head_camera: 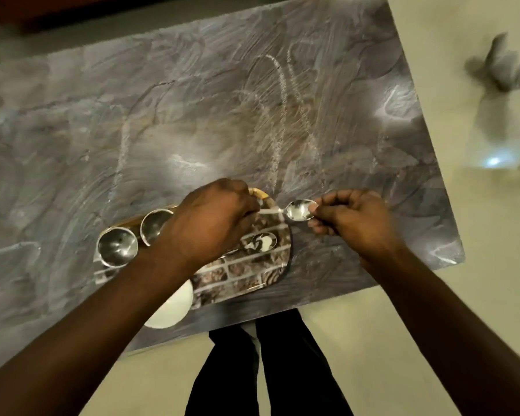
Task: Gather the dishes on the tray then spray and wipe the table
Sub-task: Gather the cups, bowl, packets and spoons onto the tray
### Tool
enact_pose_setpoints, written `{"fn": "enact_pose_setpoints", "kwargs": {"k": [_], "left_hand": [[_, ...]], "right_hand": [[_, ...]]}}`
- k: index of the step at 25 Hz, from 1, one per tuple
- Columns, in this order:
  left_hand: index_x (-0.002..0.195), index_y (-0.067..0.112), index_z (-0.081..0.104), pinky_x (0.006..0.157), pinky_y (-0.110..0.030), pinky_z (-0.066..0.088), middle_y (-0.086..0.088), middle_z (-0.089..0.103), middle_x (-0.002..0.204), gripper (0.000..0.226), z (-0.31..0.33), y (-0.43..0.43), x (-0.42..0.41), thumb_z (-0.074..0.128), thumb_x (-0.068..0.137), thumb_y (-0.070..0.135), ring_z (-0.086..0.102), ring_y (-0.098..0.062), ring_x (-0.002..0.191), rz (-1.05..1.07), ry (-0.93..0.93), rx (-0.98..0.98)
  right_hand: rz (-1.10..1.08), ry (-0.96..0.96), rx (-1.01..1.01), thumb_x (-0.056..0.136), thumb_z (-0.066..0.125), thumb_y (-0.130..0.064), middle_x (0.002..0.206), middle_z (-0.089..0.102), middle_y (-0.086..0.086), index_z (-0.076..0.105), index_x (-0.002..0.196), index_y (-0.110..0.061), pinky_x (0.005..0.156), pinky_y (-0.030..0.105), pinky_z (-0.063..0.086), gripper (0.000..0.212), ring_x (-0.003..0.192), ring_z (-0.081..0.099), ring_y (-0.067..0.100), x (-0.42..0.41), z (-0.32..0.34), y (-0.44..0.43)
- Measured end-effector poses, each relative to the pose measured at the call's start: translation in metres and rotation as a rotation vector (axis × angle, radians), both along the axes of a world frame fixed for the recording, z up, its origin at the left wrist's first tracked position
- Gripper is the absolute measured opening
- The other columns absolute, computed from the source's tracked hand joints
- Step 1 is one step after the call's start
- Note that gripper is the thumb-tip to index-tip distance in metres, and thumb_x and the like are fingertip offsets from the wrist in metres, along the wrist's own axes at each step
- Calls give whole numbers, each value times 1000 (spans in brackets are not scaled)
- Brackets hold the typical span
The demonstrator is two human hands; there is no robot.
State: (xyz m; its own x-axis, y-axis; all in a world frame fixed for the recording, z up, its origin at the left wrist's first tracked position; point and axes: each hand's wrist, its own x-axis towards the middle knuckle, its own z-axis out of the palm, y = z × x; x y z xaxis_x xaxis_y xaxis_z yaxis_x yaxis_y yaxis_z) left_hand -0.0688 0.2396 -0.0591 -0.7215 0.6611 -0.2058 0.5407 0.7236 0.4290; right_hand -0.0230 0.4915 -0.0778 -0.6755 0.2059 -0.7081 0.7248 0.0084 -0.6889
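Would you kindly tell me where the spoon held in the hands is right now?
In the head view, the spoon is right of centre, held between the left hand and right hand, at the right end of the tray.

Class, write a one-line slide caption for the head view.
Left hand and right hand hold one spoon at the edge of a tray bearing two steel cups.

Brick-patterned tray on marble table, carrying two steel cups, white plate, spoon, second spoon held above
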Motion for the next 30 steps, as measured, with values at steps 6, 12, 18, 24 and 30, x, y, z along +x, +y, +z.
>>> {"fn": "enact_pose_setpoints", "kwargs": {"k": [6, 12, 18, 24, 30], "left_hand": [[110, 25, 82, 83, -40, 59, 1, 76, 105, 22, -14, -33, 84, 66, 97, 33, 71, -25, 104, 40, -99, -96], [108, 25, 84, 91, -39, 53, -2, 80, 102, 22, -35, -32, 92, 67, 96, 32, 72, -28, 101, 103, -24, -220], [97, 19, 81, 81, -36, 54, -9, 79, 89, 18, -36, -25, 85, 65, 92, 27, 74, -33, 85, 53, -57, -363], [95, 16, 80, 81, -37, 53, -13, 77, 89, 19, -42, -28, 90, 62, 92, 23, 73, -36, 87, 12, -63, -424], [96, 15, 80, 78, -35, 51, -12, 77, 90, 17, -30, -34, 93, 67, 94, 24, 73, -34, 87, 54, -104, -287]], "right_hand": [[53, -82, 42, 92, 79, -1, 75, 79, 16, 74, 91, -1, 60, 26, 64, 5, 63, 77, 18, 72, -17, -38], [110, -68, 108, 93, 80, -7, 79, 79, 15, 77, 97, -2, 58, 22, 60, 7, 63, 77, 14, 75, -35, -50], [334, -24, 329, 78, 94, -22, 70, 79, -3, 81, 79, -18, 64, 31, 62, 14, 62, 75, 12, 67, -37, -45], [381, -15, 396, 79, 93, -21, 68, 75, -6, 77, 81, -17, 52, 14, 49, 17, 53, 66, -3, 68, -37, -52], [353, -3, 352, 79, 92, -16, 67, 74, -5, 75, 83, -13, 53, 15, 50, 18, 53, 65, -4, 67, -35, -54]]}}
